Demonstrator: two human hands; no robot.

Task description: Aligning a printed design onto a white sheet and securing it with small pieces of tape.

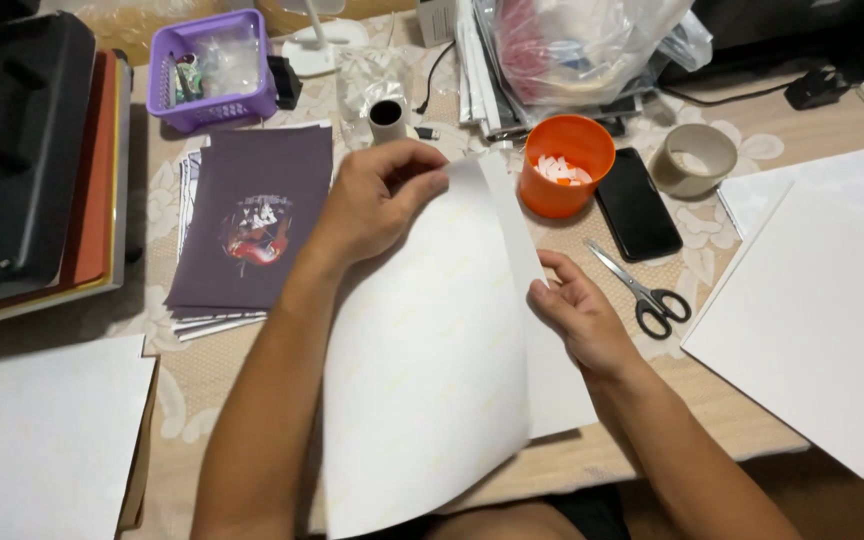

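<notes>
**Two sheets partly peeled apart, most of the seam still joined**

Two hands work one white sheet [422,380] in the middle of the counter [652,440]. Left hand [377,205] pinches the top corner of the upper layer, thumb and fingers closed on the paper edge, lifting it so the layer curls up and over. Right hand [577,315] is half-curled on the lower backing strip [552,370], fingertips pressing its edge down; not a full pinch, more a hold-down.

Progress, judged from the lie of the paper: separation is started along the right-hand edge below the left grip, with the gap widest near that grip. The near end of the sheet looks unparted, hanging over the counter edge toward the person. So roughly early-to-mid; the rest of the peel is left.

Around the grips: orange cup [566,165] and black phone [637,203] just beyond the right hand, scissors [642,292] beside it, tape roll [694,160] farther out. Dark printed sheets [252,220] lie left of the left grip. More white sheets [812,310] right.
</notes>
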